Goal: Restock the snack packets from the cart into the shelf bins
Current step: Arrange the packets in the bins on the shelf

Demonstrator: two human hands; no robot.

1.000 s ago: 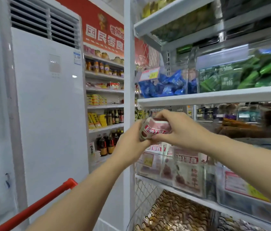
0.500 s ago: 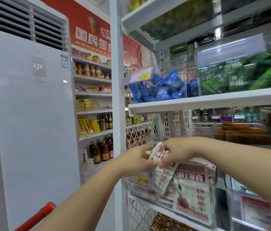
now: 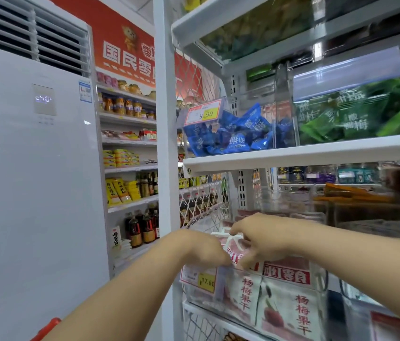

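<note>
Both my hands reach into a clear plastic shelf bin (image 3: 318, 289) that holds white and red snack packets (image 3: 290, 313) standing upright. My left hand (image 3: 199, 249) and my right hand (image 3: 260, 239) grip the same pink and white snack packet (image 3: 233, 247) from either side, at the bin's top left. Its lower part sits among the other packets in the bin. A price tag (image 3: 201, 279) hangs on the bin's front left.
Above is a shelf (image 3: 292, 156) with a bin of blue packets (image 3: 231, 136) and green packets (image 3: 366, 114). A white upright post (image 3: 167, 143) stands left of the bins. A tall white air conditioner (image 3: 34, 180) fills the left. The cart's red handle (image 3: 46, 328) shows at bottom left.
My hands have lowered the pink packet from chest height in front of the shelf down into the clear bin. The view has moved closer to the shelf.
</note>
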